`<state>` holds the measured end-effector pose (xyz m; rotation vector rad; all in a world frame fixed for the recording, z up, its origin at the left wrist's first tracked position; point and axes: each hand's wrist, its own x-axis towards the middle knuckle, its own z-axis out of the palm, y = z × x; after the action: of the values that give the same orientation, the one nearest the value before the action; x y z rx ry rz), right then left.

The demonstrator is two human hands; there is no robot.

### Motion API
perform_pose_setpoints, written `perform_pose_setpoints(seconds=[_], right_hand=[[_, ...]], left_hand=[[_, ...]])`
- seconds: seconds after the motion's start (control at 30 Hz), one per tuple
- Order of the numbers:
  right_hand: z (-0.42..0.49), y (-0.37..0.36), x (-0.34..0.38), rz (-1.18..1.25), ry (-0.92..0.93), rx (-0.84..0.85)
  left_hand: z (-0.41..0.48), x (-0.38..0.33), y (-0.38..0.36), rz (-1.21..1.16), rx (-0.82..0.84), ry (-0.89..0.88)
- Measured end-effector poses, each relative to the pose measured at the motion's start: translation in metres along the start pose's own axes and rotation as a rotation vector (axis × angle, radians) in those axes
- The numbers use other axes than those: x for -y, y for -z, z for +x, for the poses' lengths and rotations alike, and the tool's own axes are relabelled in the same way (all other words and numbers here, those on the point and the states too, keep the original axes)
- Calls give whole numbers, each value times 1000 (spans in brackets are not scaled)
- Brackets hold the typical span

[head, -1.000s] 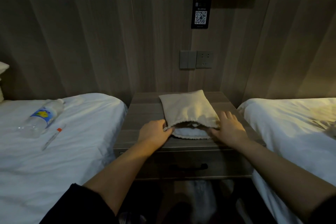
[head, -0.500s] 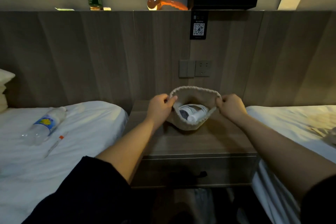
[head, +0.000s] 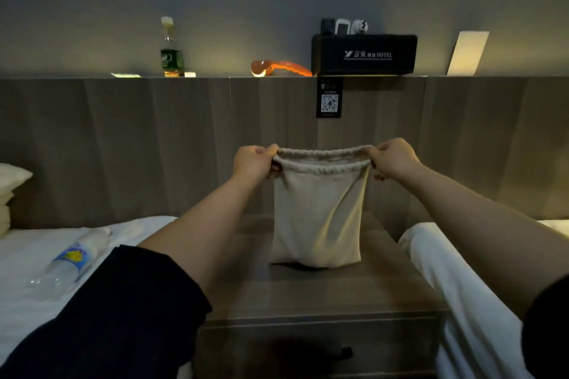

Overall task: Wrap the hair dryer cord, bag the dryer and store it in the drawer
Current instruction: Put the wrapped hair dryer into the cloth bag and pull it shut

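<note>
At the far left edge a stack of white pillows (head: 10, 194) is seen against the wooden headboard panel (head: 123, 148), and a clear plastic water bottle (head: 69, 264) with a blue and yellow label is laid on its side on the white left bed (head: 27, 255). On the ledge above the panel a green glass bottle (head: 171, 54) is stood upright, and farther along an orange curved object (head: 277, 68) is laid beside a black box (head: 363, 54) printed with hotel lettering; a QR code tag (head: 329, 101) is fixed just beneath that box. The left hand (head: 254, 161), reached out from a dark sleeve (head: 107, 317), is closed in a fist on the left end of the mouth of a beige drawstring bag (head: 318, 212), the fingers curled tightly round the gathered hem. The bag is held upright between the two hands above the wooden nightstand (head: 323, 292), its mouth stretched wide and level, its lower edge close to or touching the nightstand top; which of the two cannot be told. The hair dryer is not visible, and whether it is inside the bag cannot be told from the cloth. Below, the closed drawer front (head: 308, 348) with a dark handle is seen in shadow. The right hand (head: 394, 158) is likewise clenched on the right end of the bag's mouth, fingers wrapped round the hem. At the right a second white bed (head: 462, 301) is placed beside the nightstand, and a pale card (head: 468, 52) is leaned on the ledge above.
</note>
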<state>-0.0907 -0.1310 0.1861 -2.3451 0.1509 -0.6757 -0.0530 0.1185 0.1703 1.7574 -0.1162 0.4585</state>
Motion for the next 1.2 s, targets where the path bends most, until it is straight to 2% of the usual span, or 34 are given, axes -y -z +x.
perform_pose_setpoints(seconds=[0.17,0.27,0.43,0.47,0.53,0.57,0.63,0.73,0.9,1.03,1.13,1.2], right_hand=[[8,-1,7,-17,-34,9],[8,-2,8,45,-130,47],[5,8,6,670,-379,304],[6,9,4,765,-387,297],[10,12,-4,879,-417,110],[11,14,-10,859,-439,-32],[8,17,-24,641,-446,-246],[3,8,-37,405,-354,-322],[-5,-7,-16,192,-125,-230],[-12,-18,10,-126,0,-178],[-13,-29,29,-485,191,-31],[-14,-43,44,-459,371,157]], left_hand=[[6,-11,6,-3,53,111],[4,-8,4,-10,71,164],[-1,0,10,-163,122,251],[0,3,13,-202,117,261],[4,11,23,-331,46,324],[8,17,30,-395,-19,360],[8,26,42,-492,-95,407],[-2,26,44,-654,26,411],[-14,14,34,-824,142,442],[-19,8,23,-836,213,427],[-21,6,18,-847,244,414],[-21,6,16,-821,258,393]])
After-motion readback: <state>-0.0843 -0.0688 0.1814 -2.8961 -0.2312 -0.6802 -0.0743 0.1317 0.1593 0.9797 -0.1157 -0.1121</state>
